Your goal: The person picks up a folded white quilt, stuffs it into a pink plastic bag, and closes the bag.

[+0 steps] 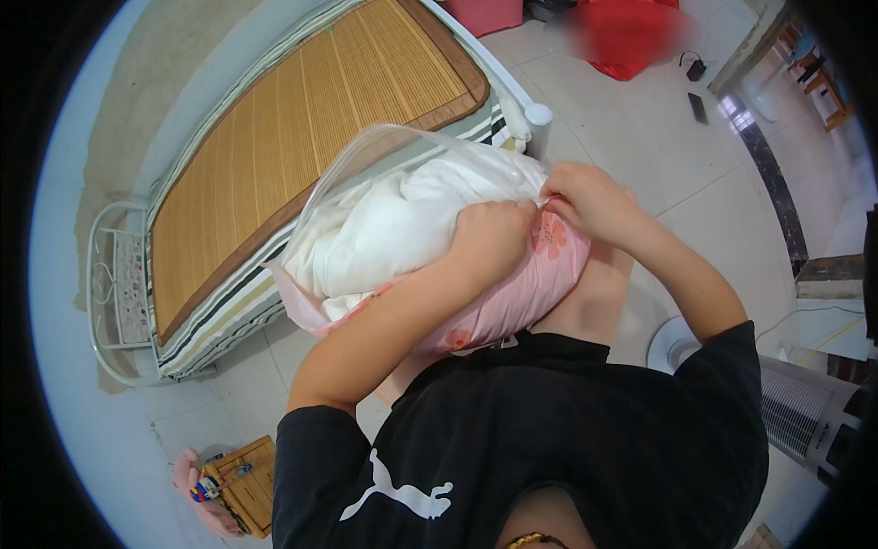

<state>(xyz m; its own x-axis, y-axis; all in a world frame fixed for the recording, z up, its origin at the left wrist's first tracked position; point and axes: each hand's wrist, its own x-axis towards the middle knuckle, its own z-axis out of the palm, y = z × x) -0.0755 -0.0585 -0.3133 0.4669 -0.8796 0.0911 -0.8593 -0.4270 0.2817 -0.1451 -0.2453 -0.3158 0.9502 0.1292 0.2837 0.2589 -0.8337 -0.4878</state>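
A pink flower-printed storage bag with a clear plastic top rests against my lap and the bed's edge. Its clear flap stands up along the far side, and white bedding fills the opening. My left hand grips the near rim of the bag, close to its right corner. Right beside it, my right hand pinches the bag's edge at that corner. The fingertips of both hands nearly meet there. What exactly lies between the fingers is hidden.
A bed with a bamboo mat and white metal post stands ahead. A tower fan is at right, a wooden cabinet at lower left. A red item and a dark phone-like object lie on the floor.
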